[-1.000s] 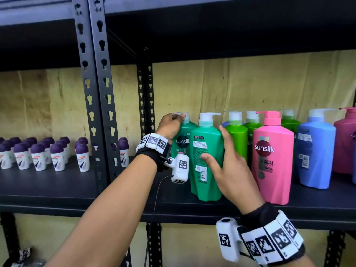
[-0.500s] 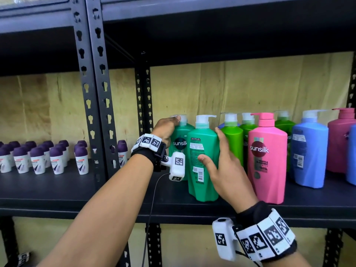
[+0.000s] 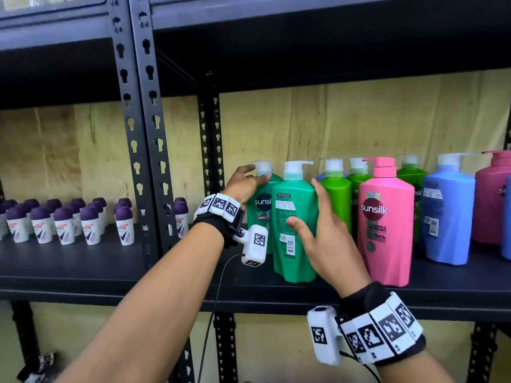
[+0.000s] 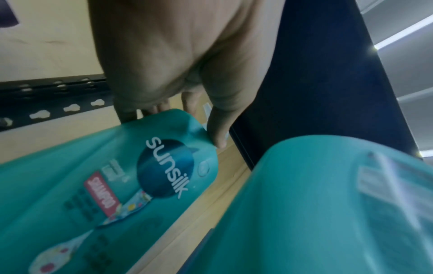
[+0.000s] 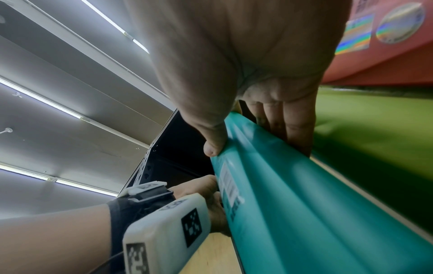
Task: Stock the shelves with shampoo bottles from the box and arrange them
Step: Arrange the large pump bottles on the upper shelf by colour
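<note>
Gripping front teal bottle (image 3: pixel 294 225), right hand (image 3: pixel 329 244) unchanged; left hand (image 3: pixel 243 183) still clasps rear teal bottle (image 3: pixel 258 208).

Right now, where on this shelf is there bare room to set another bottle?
Bare dark shelf board lies between the purple-capped roll-ons and the steel upright, and ahead of them. Crowded: right of the upright, teal pump bottles, the pink bottle and greens stand packed, both hands among them.

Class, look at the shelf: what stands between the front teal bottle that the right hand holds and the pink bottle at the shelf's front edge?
In the head view, a green bottle stands between the teal bottle and the pink bottle, set further back; the right hand fills the front gap.
</note>
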